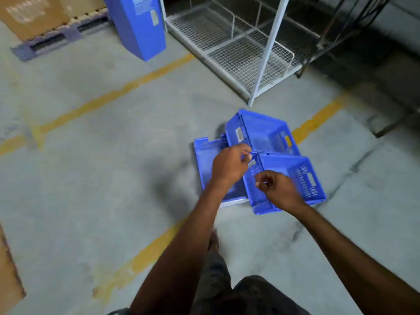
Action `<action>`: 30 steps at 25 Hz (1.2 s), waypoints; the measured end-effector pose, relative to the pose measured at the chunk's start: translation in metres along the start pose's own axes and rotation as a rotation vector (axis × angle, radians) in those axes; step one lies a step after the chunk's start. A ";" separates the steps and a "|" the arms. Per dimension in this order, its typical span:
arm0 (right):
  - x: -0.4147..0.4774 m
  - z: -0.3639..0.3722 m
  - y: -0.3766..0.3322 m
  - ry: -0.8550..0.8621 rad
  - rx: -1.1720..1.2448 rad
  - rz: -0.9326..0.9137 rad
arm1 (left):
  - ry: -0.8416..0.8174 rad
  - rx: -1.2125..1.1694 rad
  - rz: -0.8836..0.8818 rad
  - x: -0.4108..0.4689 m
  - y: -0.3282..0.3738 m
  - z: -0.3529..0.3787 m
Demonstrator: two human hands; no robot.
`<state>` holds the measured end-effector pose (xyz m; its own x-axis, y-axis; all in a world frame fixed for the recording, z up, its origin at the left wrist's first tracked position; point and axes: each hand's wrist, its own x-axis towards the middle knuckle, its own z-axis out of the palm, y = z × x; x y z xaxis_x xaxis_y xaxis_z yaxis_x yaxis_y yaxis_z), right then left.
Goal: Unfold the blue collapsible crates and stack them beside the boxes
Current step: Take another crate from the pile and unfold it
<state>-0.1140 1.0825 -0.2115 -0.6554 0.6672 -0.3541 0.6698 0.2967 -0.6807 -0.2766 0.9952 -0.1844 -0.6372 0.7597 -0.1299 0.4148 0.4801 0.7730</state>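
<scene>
inspector: report the hands, nearest first.

me: right hand [278, 189] is over the near crate [295, 178], my fingers [261, 178] curled beside its left wall. blur hides whether they have hold of it, so i cannot tell. left hand [228, 165] is just beyond, thumb and forefinger pinched on that crate's far-left corner, where its rim meets the next one.

inspector: location of the task items?

me: all on the concrete worktop [113, 178], directly in front of me. the near crate stands open, walls up. the far crate [263, 135] touches it at a corner, also open, turned askew to it. a flat crate [205, 160] lies folded to the left, partly hidden behind my left hand. nothing is stacked.

inspector: step in hand?

me: my judgement: finishing the near crate, seating a wall at that corner. unfolding is partway done and stacking is not begun.

inspector: next move?

me: confirm the corner is locked, then lift the crate by both handle slots. the boxes [34, 17] sit on a pallet [52, 42] far off at upper left, a tall blue unit [138, 26] beside them and a wire rack [238, 53] to its right. the stack belongs over there, well apart from here, across the yellow lines [136, 83]. the flat crate needs opening too.
</scene>
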 end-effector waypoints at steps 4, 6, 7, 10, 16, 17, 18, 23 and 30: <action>0.092 -0.036 0.046 0.035 -0.058 0.135 | -0.126 0.201 0.072 0.132 0.010 0.075; 0.135 -0.038 0.083 0.003 -0.052 0.198 | -0.251 0.357 0.146 0.187 0.001 0.123; 0.158 -0.035 0.107 -0.006 -0.049 0.226 | -0.340 0.442 0.213 0.213 -0.010 0.151; 0.224 -0.014 0.188 -0.025 -0.082 0.270 | -0.561 0.608 0.495 0.271 -0.055 0.239; 0.283 0.071 0.316 -0.147 -0.041 0.315 | -0.754 0.880 0.948 0.304 -0.185 0.372; 0.285 0.086 0.329 -0.188 -0.062 0.311 | -0.722 0.895 0.971 0.306 -0.197 0.383; 0.284 0.098 0.337 -0.219 -0.095 0.311 | -0.697 0.892 0.995 0.308 -0.203 0.390; 0.262 0.102 0.345 -0.219 -0.160 0.353 | -0.680 0.798 1.121 0.306 -0.195 0.391; 0.172 -0.102 0.261 -0.122 -0.161 0.421 | -0.666 0.638 0.987 0.275 0.001 0.305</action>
<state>-0.0168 1.3447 -0.3844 -0.3444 0.6702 -0.6575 0.9257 0.1258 -0.3567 -0.2533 1.3380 -0.4092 0.4575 0.8827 -0.1071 0.8564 -0.4050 0.3203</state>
